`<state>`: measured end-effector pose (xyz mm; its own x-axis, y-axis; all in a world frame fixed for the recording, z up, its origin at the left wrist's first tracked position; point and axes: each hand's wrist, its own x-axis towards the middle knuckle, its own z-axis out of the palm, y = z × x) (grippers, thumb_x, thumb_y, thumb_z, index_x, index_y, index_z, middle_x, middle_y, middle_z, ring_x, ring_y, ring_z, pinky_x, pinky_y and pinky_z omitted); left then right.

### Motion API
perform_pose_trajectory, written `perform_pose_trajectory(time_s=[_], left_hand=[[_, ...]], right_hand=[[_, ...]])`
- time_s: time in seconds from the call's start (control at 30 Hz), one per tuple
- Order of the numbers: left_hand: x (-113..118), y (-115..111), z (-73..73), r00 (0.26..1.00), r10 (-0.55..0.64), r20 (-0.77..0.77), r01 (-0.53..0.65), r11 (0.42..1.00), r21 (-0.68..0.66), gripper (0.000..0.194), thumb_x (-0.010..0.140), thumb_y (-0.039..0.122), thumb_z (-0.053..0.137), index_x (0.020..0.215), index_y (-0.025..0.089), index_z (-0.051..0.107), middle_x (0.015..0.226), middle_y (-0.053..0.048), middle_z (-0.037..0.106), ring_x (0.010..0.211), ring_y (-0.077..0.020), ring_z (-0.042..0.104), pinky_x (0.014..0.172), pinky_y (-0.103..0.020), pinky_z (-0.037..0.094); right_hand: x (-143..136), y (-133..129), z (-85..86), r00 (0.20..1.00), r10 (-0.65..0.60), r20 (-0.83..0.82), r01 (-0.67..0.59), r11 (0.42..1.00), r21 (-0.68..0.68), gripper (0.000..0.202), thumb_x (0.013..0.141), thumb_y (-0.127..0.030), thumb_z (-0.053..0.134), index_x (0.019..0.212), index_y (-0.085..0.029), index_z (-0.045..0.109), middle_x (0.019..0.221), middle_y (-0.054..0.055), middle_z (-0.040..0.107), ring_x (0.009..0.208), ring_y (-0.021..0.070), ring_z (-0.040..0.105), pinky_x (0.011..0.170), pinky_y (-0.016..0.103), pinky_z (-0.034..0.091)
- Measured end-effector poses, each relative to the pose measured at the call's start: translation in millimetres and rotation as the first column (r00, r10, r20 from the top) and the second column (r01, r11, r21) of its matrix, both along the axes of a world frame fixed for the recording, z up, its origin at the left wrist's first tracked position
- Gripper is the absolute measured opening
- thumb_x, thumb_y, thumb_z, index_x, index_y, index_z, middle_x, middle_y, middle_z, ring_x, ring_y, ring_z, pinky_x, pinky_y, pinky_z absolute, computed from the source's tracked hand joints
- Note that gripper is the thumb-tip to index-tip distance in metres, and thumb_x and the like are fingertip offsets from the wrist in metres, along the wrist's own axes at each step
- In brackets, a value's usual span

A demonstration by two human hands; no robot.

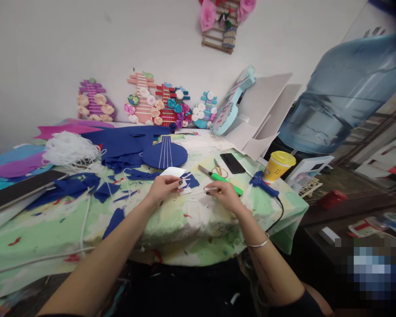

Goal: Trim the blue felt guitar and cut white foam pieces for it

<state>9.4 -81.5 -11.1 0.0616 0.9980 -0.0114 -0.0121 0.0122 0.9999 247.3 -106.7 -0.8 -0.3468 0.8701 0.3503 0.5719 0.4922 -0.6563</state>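
My left hand (165, 190) is closed in a pinch on a small white piece (184, 184), above the table's front part. Just right of it, my right hand (225, 197) is also pinched; something thin and pale shows at its fingertips, too small to name. Between and behind the hands lie a scrap of blue fabric (193, 180) and a white sheet (172, 171). Past them rests a blue rounded instrument-shaped body (178, 155) with white strings across it. A green-handled tool (221, 178) lies close behind my right hand.
Gold-handled scissors (220, 171), a black phone (232, 163), a blue glue gun (263, 183) with its cord and a yellow cup (280, 164) are on the right. At left are white string (71, 150) and blue cloth (123, 143). Decorated instrument shapes (166, 105) lean on the wall.
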Motion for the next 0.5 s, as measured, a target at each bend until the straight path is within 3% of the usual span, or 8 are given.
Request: perform_pose_trajectory(time_s=[0.17,0.27,0.37,0.5], left_hand=[[3,-5,3.4,0.999,-0.038,-0.008,0.038,0.999,-0.005,0.038,0.052,0.038,0.079,0.075,0.01,0.066,0.063,-0.006,0.068,0.061,-0.0202,0.067,0.058,-0.03,0.054],[3,-6,2.3,0.999,-0.048,-0.004,0.048,0.999,0.006,0.035,0.052,0.038,0.078,0.07,0.011,0.065,0.061,-0.005,0.067,0.058,-0.0192,0.066,0.056,-0.029,0.053],[3,-6,0.0,0.997,-0.076,0.029,0.075,0.997,0.011,0.033,0.053,0.038,0.078,0.068,0.012,0.065,0.061,-0.003,0.067,0.059,-0.0183,0.066,0.061,-0.031,0.054],[2,-5,-2.3,0.986,-0.164,0.02,0.163,0.985,0.051,0.034,0.053,0.034,0.078,0.076,0.012,0.066,0.069,-0.005,0.07,0.065,-0.0188,0.066,0.068,-0.033,0.054]], right_hand=[[-37,23,-7.3,0.972,0.026,-0.232,-0.05,0.994,-0.098,0.039,0.074,-0.006,0.044,0.103,-0.015,0.067,0.073,0.003,0.068,0.061,0.0118,0.062,0.066,0.026,0.049],[-53,29,-14.1,0.909,0.06,-0.412,-0.154,0.968,-0.199,0.035,0.069,-0.008,0.048,0.1,-0.015,0.062,0.087,0.005,0.068,0.058,0.0111,0.063,0.058,0.024,0.05],[-58,28,-20.6,0.857,0.057,-0.512,-0.216,0.942,-0.257,0.025,0.068,-0.012,0.056,0.092,-0.015,0.06,0.079,0.003,0.066,0.053,0.0116,0.062,0.051,0.023,0.049],[-57,26,-25.8,0.821,0.058,-0.568,-0.242,0.937,-0.253,0.022,0.068,-0.015,0.061,0.089,-0.015,0.063,0.07,0.001,0.065,0.056,0.0132,0.063,0.058,0.026,0.052]])
